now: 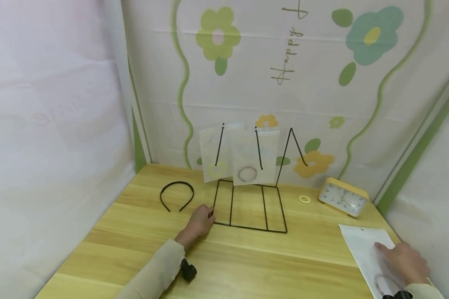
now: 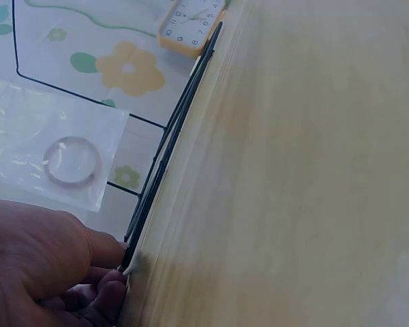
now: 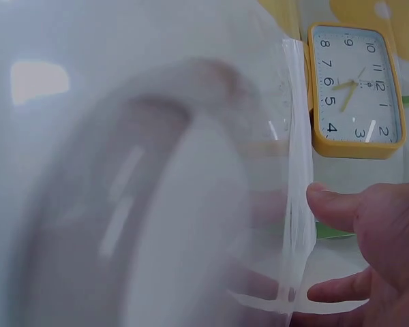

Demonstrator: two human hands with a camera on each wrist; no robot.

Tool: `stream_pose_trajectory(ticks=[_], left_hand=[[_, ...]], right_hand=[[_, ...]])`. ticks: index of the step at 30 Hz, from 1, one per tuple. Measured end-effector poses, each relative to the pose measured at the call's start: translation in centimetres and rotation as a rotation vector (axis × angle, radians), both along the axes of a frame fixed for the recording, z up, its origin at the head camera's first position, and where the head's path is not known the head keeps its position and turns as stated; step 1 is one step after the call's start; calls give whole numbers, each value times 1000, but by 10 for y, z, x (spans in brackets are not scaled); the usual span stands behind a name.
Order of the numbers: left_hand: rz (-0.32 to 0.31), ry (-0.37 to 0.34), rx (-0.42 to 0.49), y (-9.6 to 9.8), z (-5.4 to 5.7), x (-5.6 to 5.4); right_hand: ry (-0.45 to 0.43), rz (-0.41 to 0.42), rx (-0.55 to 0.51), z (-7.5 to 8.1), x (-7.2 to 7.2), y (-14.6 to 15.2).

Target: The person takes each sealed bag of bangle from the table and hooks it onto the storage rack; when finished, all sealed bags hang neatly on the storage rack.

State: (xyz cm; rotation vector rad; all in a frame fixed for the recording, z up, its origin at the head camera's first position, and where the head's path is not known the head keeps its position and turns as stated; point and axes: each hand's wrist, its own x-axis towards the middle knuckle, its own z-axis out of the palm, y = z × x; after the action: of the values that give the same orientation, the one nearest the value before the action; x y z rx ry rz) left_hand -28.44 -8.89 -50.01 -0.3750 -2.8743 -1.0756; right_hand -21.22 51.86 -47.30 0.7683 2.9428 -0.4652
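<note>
My left hand (image 1: 200, 222) pinches the front left corner of a black wire display rack (image 1: 247, 226). The left wrist view shows thumb and fingers closed around its base wire. Two clear zip bags hang from the rack's prongs, one with a yellow ring (image 1: 217, 170) and one with a greyish-pink ring (image 1: 247, 174). Out at the right edge of the table, my right hand (image 1: 405, 261) holds another clear zip bag (image 1: 363, 245) with a pale ring inside. The right wrist view has its thumb on one side of the bag's zip edge and fingers behind.
A black headband (image 1: 177, 182) lies left of the rack. To the right are a small pale-yellow ring (image 1: 304, 199) and a yellow-framed clock (image 1: 343, 197). White printed cloth (image 1: 247, 95) encloses the wooden table (image 1: 134, 236) at the back and sides.
</note>
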Motion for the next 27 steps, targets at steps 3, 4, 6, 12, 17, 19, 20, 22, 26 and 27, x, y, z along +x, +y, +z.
stream_pose_trajectory(ticks=[3,4,6,12,17,19,20,22,26,27], left_hand=[[0,10,3,1,-2,-1],[1,14,1,2,-3,-2],[4,20,-8,2,-4,-3],[-4,28,-34,2,-3,-5],[-6,23,-36,2,-3,-4],[-5,20,-33,2,-2,-3],[-5,18,-34,1,-2,-4],[-7,20,-37,2,0,-4],[-9,17,-37,1,2,-6],[-8,16,-39,1,2,-6]], right_hand=[[-3,-27,14,-3,0,3],[-5,-25,15,-4,0,5],[-3,-30,18,-6,0,8],[88,-57,-43,-10,7,21],[159,-47,-82,-11,15,29],[186,-37,-103,-9,16,29],[202,-35,-116,-8,17,29],[234,1,-128,-6,17,33],[246,31,-164,-4,19,39],[247,40,-169,-4,21,40]])
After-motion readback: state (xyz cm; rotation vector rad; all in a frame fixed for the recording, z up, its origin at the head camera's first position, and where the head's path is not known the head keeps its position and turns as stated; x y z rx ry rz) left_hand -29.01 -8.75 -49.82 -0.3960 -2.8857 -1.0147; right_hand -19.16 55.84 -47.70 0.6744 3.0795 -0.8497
